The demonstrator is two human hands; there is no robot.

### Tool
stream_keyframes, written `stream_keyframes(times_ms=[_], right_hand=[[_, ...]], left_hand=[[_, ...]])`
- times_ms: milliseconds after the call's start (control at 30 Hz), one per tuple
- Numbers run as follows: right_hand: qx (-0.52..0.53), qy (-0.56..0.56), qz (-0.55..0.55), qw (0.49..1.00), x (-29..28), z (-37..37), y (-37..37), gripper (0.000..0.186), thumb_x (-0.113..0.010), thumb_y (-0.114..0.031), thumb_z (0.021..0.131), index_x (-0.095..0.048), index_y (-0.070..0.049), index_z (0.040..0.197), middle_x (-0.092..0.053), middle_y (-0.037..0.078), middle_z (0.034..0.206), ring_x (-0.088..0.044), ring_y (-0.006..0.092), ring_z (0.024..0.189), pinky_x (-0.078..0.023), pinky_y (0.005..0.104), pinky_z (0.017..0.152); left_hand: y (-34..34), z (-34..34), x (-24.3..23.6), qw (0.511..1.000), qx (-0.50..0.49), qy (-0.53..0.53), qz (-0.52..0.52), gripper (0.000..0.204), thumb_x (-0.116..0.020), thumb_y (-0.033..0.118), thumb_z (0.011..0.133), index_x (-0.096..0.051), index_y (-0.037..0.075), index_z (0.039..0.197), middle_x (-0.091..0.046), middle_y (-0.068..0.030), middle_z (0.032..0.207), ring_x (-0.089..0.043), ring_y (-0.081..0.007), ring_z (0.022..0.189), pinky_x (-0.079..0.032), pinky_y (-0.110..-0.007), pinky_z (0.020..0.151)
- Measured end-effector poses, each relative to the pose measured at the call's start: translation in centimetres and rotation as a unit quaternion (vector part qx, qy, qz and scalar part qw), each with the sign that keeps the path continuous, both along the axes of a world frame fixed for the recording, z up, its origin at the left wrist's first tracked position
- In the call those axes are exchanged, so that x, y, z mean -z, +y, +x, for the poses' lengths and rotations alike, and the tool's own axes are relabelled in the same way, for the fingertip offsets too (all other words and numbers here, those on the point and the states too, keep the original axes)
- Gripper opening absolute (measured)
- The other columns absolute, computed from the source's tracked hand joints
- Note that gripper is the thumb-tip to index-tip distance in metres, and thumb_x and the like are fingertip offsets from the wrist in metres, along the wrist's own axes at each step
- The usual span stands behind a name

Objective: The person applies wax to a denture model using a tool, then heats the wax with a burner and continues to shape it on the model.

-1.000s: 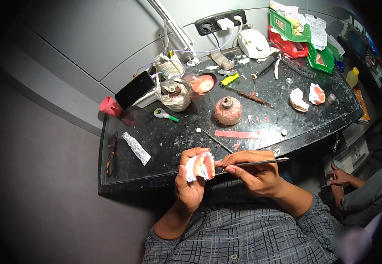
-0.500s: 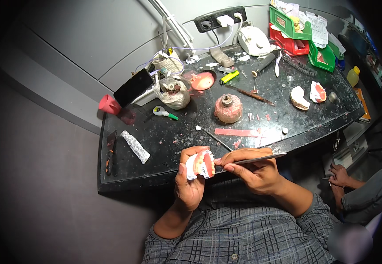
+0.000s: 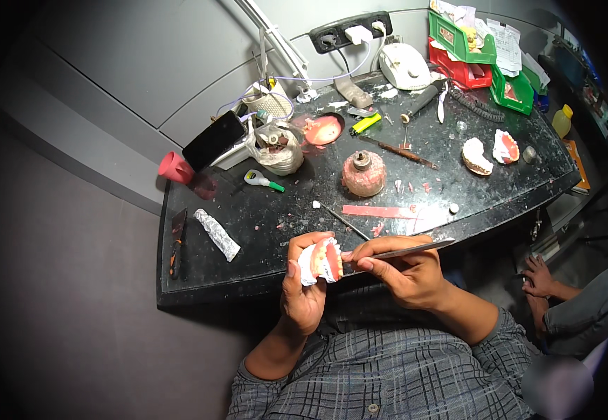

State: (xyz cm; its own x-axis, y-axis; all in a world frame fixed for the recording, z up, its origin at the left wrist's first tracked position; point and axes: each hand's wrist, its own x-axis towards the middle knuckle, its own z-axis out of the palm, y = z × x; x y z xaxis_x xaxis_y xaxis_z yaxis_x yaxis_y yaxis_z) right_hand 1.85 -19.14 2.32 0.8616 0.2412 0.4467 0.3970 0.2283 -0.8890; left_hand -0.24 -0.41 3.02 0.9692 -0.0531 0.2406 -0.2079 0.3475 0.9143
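My left hand (image 3: 301, 290) is closed around a dental model (image 3: 321, 262) of white plaster with pink wax and a row of teeth. The model is held up just off the table's front edge, its wax side toward my right hand. In my right hand (image 3: 410, 277) is a slim metal carving tool (image 3: 426, 248), pinched between thumb and fingers. Its flat grey end sticks out to the right, and its other end points at the teeth. Whether that tip touches the wax is hard to make out.
On the black table (image 3: 283, 210) lie a pink wax strip (image 3: 374, 211), a thin metal instrument (image 3: 344, 222) and a wax-covered burner (image 3: 363, 173). Farther right are two plaster models (image 3: 477, 156). A foil-like tube (image 3: 217, 235) lies left. Another person's hand (image 3: 539, 276) shows at right.
The dental model has turned slightly in my left hand, so the teeth show at another angle. My right hand and its tool have hardly moved.
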Motion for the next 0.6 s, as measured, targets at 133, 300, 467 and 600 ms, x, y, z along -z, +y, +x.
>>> stream_keyframes(times_ms=[133, 300, 467, 600], right_hand=[[0.005, -0.046, -0.011, 0.999, -0.02, 0.23, -0.16, 0.011, -0.07, -0.002, 0.091, -0.072, 0.004, 0.1, -0.074, 0.013, 0.092, -0.07, 0.0151, 0.08, -0.057, 0.0273, 0.073], [0.006, -0.02, 0.004, 1.0, -0.14, -0.08, -0.09, 0.012, -0.07, -0.002, 0.091, -0.072, 0.005, 0.1, -0.074, 0.013, 0.093, -0.071, 0.0155, 0.081, -0.058, 0.027, 0.074], [0.003, -0.001, 0.018, 1.0, -0.03, -0.08, 0.15, 0.012, -0.07, -0.001, 0.091, -0.072, 0.005, 0.1, -0.074, 0.013, 0.093, -0.07, 0.0153, 0.083, -0.058, 0.027, 0.075], [0.001, -0.006, 0.012, 1.0, -0.19, -0.15, -0.07, 0.011, -0.069, 0.0, 0.091, -0.072, 0.006, 0.101, -0.074, 0.013, 0.093, -0.07, 0.0157, 0.084, -0.058, 0.027, 0.076]], left_hand=[[0.06, 0.05, -0.11, 1.0, 0.019, -0.002, -0.005, 0.063, -0.027, 0.051, 0.104, -0.047, -0.005, 0.128, -0.059, -0.0152, 0.115, -0.063, -0.0225, 0.103, -0.05, -0.035, 0.092], [-0.01, 0.13, -0.13, 1.0, 0.014, 0.0, -0.004, 0.063, -0.027, 0.05, 0.105, -0.047, -0.005, 0.128, -0.059, -0.0154, 0.114, -0.064, -0.0223, 0.101, -0.051, -0.033, 0.089], [-0.29, 0.13, -0.2, 1.0, 0.003, 0.0, 0.0, 0.063, -0.027, 0.05, 0.105, -0.047, -0.004, 0.128, -0.061, -0.015, 0.112, -0.064, -0.0221, 0.1, -0.051, -0.032, 0.087], [0.0, 0.28, 0.23, 1.0, 0.014, -0.001, 0.001, 0.062, -0.027, 0.05, 0.105, -0.047, -0.004, 0.128, -0.061, -0.0147, 0.11, -0.064, -0.022, 0.099, -0.051, -0.032, 0.086]])
